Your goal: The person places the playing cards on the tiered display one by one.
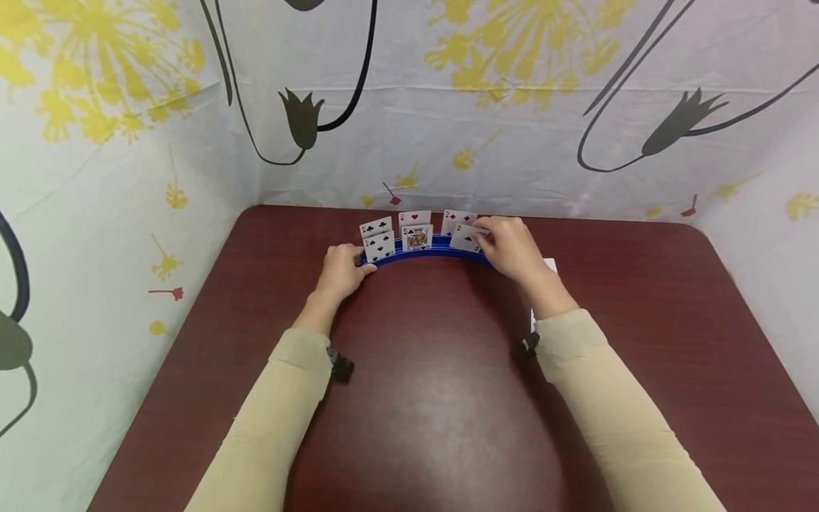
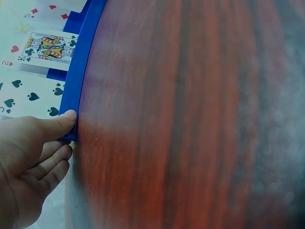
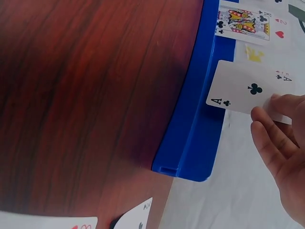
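A curved blue card holder (image 1: 441,245) stands at the far edge of the table. My left hand (image 1: 339,272) grips its left end, with the thumb (image 2: 66,119) on the front. An ace of clubs (image 3: 248,90) is pinched between the thumb and fingers of my right hand (image 1: 512,245). That card leans at a tilt, its lower edge at the holder's right part. In the front row are a spades card (image 1: 379,246) and a king of clubs (image 2: 50,46). Behind them stand a clubs card (image 1: 375,227), a two of hearts (image 3: 280,29) and a diamonds card (image 1: 456,219).
More loose cards (image 3: 47,221) lie on the brown table (image 1: 422,398) at the right, partly hidden by my right forearm in the head view. A patterned white cloth (image 1: 397,142) hangs behind the table and at both sides.
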Motion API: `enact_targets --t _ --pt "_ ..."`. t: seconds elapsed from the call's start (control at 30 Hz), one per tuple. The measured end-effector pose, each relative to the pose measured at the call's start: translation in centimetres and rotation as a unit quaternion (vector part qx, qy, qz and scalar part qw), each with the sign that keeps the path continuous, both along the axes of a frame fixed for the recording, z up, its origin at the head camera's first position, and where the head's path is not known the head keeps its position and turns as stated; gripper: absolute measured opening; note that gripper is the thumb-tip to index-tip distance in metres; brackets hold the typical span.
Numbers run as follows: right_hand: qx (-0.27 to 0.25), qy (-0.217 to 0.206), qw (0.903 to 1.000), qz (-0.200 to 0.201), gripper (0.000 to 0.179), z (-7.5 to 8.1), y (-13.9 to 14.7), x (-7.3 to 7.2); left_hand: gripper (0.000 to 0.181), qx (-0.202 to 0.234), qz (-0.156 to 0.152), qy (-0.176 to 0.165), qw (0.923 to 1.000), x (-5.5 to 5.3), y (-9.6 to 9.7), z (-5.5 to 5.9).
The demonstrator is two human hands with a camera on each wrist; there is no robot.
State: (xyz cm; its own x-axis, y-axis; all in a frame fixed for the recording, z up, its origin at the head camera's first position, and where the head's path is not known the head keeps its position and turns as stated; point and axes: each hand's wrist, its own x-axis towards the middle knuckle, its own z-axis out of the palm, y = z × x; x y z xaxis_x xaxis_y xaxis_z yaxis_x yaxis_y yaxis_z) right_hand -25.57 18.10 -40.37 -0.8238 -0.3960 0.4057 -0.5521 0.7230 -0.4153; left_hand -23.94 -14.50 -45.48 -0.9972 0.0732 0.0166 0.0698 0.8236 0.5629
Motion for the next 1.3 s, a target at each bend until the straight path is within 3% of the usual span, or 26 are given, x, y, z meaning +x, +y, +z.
enact_targets --t 0.7,0.93,1.3 --pt "0.023 -0.033 0.9991 0.010 0.017 -0.4 -1.1 -0.2 0.052 0.008 0.007 -0.010 0.9999 0.1 0.1 0.1" --pt "0.007 -0.041 0.9987 0.029 0.019 -0.8 -1.1 -0.4 0.052 0.003 0.004 -0.011 0.9999 0.0 0.0 0.2" --pt "0.031 -0.067 0.9972 0.011 0.029 -0.8 -0.7 0.1 0.054 0.003 0.009 -0.016 0.9998 0.0 0.1 0.2"
